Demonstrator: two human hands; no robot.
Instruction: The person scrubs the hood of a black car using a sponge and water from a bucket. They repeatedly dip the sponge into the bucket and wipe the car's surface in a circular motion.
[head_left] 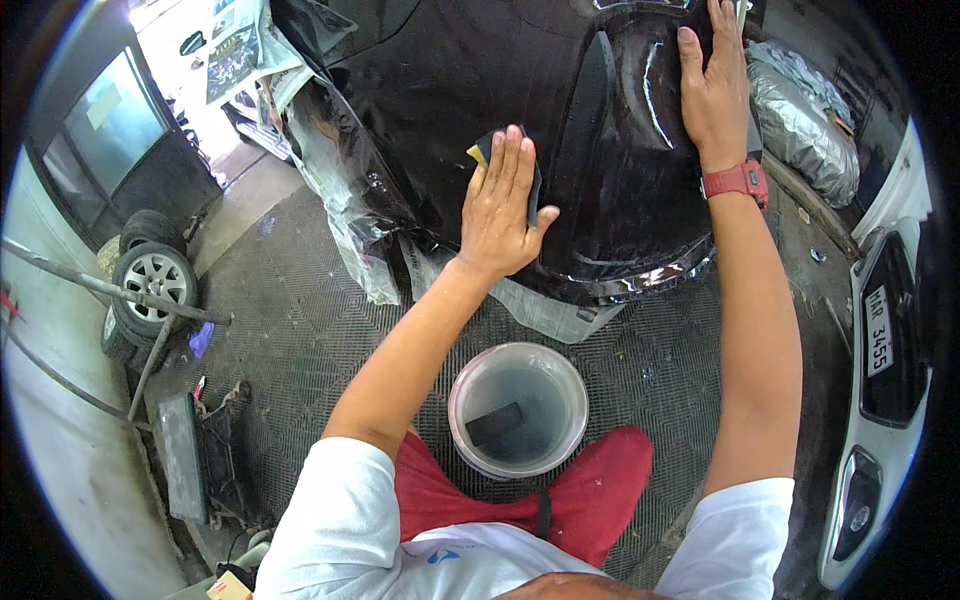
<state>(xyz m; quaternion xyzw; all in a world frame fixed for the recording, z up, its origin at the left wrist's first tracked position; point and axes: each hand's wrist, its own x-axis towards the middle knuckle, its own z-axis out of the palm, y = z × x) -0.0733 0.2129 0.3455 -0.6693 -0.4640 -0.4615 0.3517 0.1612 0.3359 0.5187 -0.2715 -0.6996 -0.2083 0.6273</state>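
Observation:
My left hand (500, 222) lies flat, fingers stretched forward, pressing a dark sheet of sandpaper (535, 195) against a wet, glossy black car body panel (420, 110). A yellow corner shows beside the fingers; the rest of the sheet is hidden beneath the palm. Farther up on the right, my right hand (718, 105) rests with fingers spread on the panel's right edge, holding nothing. A red watch (735, 184) is on that wrist. Between my knees stands a round bucket (578, 425) of cloudy water, with a dark rectangular block (495, 424) in it.
Masking paper and plastic sheeting (345, 235) hang along the panel's left side. Stacked wheels (155, 285), a metal pole frame (150, 298) and a loose car part (185, 455) lie to the left. A silver covered bundle (805, 125) and a white car tailgate (855, 410) stand right.

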